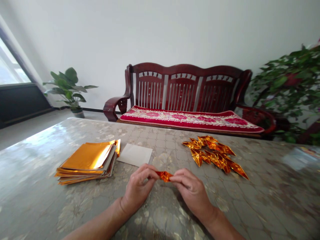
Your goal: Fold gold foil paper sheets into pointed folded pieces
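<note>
Between my two hands is a small folded piece of shiny orange-gold foil paper (165, 176), pointed toward both ends. My left hand (140, 183) pinches its left tip between thumb and fingers. The right tip is pinched by my right hand (191, 189). To the right lies a loose pile of folded gold foil pieces (215, 154) of a similar pointed shape. A stack of square gold foil sheets (86, 159) rests on the left, its edges uneven. One pale square sheet (135, 154) lies flat beside the stack, face plain and whitish.
The table (105, 213) has a patterned, glossy cover. At its right edge sits a clear plastic packet (300, 158). Beyond the table stands a dark red wooden bench (183, 93) with a floral red cushion (190, 119). Potted plants (68, 86) flank it.
</note>
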`<state>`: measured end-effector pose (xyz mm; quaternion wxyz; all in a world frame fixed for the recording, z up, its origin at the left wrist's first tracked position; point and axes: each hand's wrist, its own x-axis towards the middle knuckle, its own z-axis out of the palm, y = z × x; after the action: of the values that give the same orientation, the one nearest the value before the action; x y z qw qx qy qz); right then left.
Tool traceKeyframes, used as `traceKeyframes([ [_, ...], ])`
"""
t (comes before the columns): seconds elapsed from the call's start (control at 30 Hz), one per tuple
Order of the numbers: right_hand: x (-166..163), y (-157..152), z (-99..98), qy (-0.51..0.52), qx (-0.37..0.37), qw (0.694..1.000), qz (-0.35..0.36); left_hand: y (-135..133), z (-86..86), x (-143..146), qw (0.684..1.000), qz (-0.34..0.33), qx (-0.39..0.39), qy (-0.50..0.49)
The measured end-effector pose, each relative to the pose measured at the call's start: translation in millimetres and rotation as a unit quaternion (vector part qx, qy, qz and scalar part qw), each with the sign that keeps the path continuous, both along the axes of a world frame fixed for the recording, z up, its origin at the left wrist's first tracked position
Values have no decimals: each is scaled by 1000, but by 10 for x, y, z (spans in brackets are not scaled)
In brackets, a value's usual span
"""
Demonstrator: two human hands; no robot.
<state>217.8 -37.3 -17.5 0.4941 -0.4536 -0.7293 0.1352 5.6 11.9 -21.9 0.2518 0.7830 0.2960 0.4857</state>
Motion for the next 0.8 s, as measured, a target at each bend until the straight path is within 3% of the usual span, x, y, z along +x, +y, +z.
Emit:
traceKeyframes([
  [0.1, -9, 64, -52, 158, -128, 978, -38, 24, -8, 13, 999, 5, -36, 2],
  [0.2, -5, 101, -58, 318, -257, 911, -58, 33, -31, 20, 999, 5, -49, 5],
  [0.3, 13, 122, -36, 430, -299, 850, -54, 43, -63, 32, 997, 2, -80, 0],
  [0.4, 29, 129, -9, 477, -306, 822, -50, 53, -92, 47, 990, 19, -141, 0],
  [0.5, 12, 109, 6, 451, -309, 836, -37, 46, -111, 82, 972, 7, -234, -22],
  [0.63, -64, 61, -21, 353, -291, 889, -22, 14, -124, 169, 931, -37, -349, -100],
  [0.8, -141, 41, -67, 191, -146, 971, -7, 9, -119, 227, 914, -46, -384, -125],
])
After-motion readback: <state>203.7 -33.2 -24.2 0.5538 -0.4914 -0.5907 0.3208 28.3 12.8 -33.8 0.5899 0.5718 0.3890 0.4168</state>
